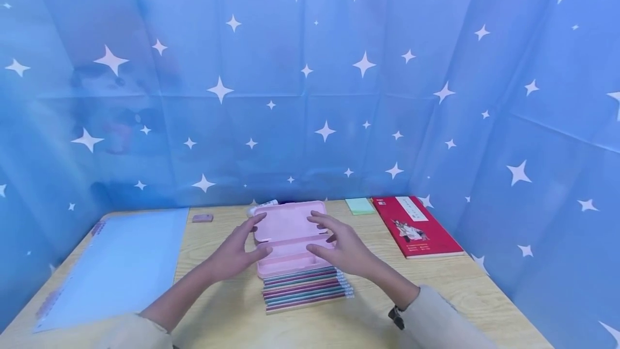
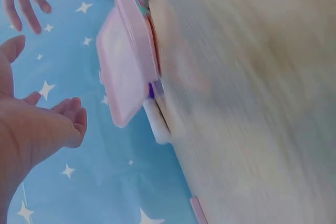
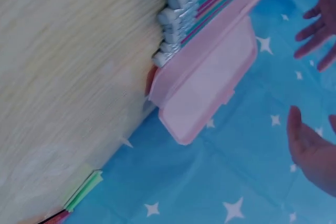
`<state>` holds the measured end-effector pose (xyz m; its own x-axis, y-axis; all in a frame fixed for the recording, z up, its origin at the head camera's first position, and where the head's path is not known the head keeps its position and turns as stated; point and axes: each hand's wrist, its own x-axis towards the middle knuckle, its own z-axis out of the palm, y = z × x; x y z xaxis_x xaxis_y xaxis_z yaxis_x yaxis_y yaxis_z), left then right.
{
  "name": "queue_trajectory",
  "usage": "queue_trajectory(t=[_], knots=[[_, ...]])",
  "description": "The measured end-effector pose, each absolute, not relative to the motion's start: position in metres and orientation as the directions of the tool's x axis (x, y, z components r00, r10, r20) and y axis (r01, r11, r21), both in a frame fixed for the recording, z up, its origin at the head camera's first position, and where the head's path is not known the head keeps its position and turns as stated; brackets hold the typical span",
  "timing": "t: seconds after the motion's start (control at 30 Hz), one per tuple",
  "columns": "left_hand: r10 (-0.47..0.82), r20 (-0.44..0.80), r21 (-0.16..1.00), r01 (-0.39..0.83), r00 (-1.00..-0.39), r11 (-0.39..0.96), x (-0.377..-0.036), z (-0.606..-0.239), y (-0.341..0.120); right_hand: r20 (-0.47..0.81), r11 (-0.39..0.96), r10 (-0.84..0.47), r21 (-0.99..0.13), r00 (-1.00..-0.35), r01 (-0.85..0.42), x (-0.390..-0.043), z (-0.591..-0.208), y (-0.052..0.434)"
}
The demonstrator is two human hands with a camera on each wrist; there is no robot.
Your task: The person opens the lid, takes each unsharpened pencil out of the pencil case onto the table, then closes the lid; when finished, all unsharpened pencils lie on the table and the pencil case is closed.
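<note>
While both hands are hovering over the middle of the desk (image 1: 223, 306), a pale blue folder (image 1: 121, 263) is lying flat at the far left, taking up most of that side. Just right of its far corner a small brownish eraser (image 1: 202, 218) is sitting near the back edge. Next comes the left hand (image 1: 237, 252), fingers spread and relaxed, gripping nothing; its fingertips are reaching just beside the left end of the pink pencil case (image 1: 289, 236), though whether they are touching it cannot be told from the head view. In the left wrist view the hand is well apart from the case (image 2: 126, 72). The case is standing open at mid-desk, its lid raised toward the back. A white tube-like thing (image 1: 261, 206) is peeking out behind its far left corner. Touching the case's near edge, a row of coloured pencils (image 1: 307, 290) is lying side by side, their capped ends (image 3: 176, 19) pointing right. The right hand (image 1: 341, 246) is hanging open over the right end of the case, fingers apart and holding nothing. Farther right, near the back, a green pad of sticky notes (image 1: 360, 206) is lying just beside a red book (image 1: 416, 226), which is stretching toward the right edge.
</note>
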<state>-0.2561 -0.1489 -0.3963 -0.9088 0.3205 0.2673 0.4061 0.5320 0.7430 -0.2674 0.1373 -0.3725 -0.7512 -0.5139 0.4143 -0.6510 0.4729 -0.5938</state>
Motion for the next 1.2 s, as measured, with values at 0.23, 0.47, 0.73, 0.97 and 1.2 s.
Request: queue_trajectory(t=[0.23,0.47,0.73,0.97,1.2], knots=[[0.252,0.230,0.791,0.331,-0.940,0.515,-0.267,-0.412,-0.138,0.383,0.472,-0.521,-0.615,-0.763,-0.631,-0.282,-0.376,0.130],[0.181,0.171,0.786,0.245,-0.969,0.568,-0.288,-0.418,-0.139,0.335,0.509,-0.453,-0.664,-0.826,-0.548,-0.310,-0.383,0.133],[0.158,0.098,0.846,0.166,-0.983,0.506,-0.313,-0.420,-0.147,0.244,0.603,-0.385,-0.664,-0.890,-0.443,-0.348,-0.398,0.141],[0.159,0.074,0.883,0.139,-0.985,0.448,-0.323,-0.427,-0.144,0.147,0.589,-0.305,-0.747,-0.941,-0.308,-0.367,-0.402,0.150],[0.078,0.093,0.900,0.118,-0.993,0.421,-0.327,-0.428,-0.143,0.094,0.542,-0.296,-0.803,-0.951,-0.248,-0.372,-0.407,0.151]])
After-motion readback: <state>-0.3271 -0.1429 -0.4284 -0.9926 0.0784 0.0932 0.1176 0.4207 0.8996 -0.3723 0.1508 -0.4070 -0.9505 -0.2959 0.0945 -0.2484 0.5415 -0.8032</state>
